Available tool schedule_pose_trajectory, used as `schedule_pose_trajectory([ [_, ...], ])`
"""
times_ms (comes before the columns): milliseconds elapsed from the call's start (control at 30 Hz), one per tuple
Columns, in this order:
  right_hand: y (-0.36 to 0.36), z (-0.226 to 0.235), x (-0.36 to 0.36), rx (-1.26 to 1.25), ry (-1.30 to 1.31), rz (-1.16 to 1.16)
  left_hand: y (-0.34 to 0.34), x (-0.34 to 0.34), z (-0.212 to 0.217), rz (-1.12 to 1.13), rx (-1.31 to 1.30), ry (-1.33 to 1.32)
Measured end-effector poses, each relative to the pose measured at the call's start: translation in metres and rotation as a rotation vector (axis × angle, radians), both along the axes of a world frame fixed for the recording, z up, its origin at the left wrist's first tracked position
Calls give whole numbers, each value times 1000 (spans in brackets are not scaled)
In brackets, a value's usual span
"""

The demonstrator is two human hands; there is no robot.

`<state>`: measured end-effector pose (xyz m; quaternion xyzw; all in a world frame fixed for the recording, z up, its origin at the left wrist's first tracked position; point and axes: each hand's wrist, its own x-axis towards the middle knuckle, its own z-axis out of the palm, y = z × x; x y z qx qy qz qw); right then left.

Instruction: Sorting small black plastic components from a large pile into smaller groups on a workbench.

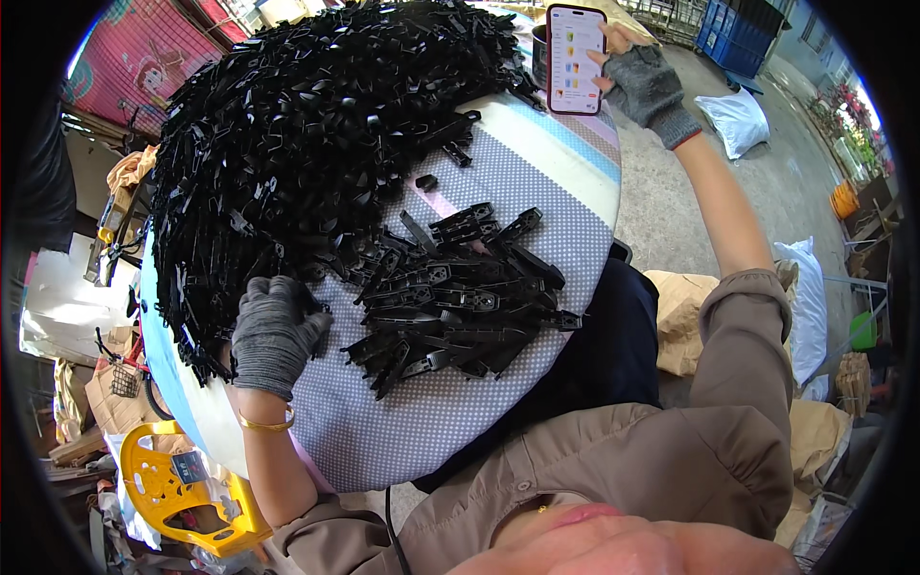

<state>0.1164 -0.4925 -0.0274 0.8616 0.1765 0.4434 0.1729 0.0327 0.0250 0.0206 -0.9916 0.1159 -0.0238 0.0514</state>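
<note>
A big heap of small black plastic parts point(316, 125) covers the far left of the table. In front of it, to the right, lies a smaller loose pile of long black plastic clips point(460, 297). My left hand point(271, 335), in a grey knit glove, rests at the heap's near edge with its fingers curled round a black plastic part; its fingertips are partly hidden. At the table's far right a phone point(573, 62) with a lit screen stands tilted beside a dark cup point(540, 53). My right hand point(644, 88), in a grey fingerless glove, touches the phone's right side with spread fingers.
The round table point(383, 450) has a dotted, striped cover. A yellow plastic chair point(182, 498) stands at the lower left. On the right floor are a white sack point(733, 123), brown paper bags point(678, 316) and, farther off, a blue bin point(738, 36).
</note>
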Motion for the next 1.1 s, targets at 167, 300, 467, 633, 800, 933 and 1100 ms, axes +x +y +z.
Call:
schedule_pose_trajectory([
  [167, -9, 8, -3, 35, 7, -53, 7, 14, -7, 135, 21, 131],
  [300, -13, 0, -13, 45, -24, 46, 8, 16, -17, 37, 38, 44],
  [467, 1, -6, -14, -37, 158, 27, 10, 17, -10, -57, -32, 19],
  [633, -7, -3, -8, -32, 96, -10, 15, 22, -17, -204, -266, -158],
  [800, -3, 7, -3, -7, 36, -15, 21, 23, -23, -225, -874, -94],
  [933, -13, 1, -1, 21, -1, -79, 14, 23, -14, 19, -1438, 279],
  [1100, -7, -3, -9, 9, 77, 47, 22, 30, -15, 95, -1556, 286],
])
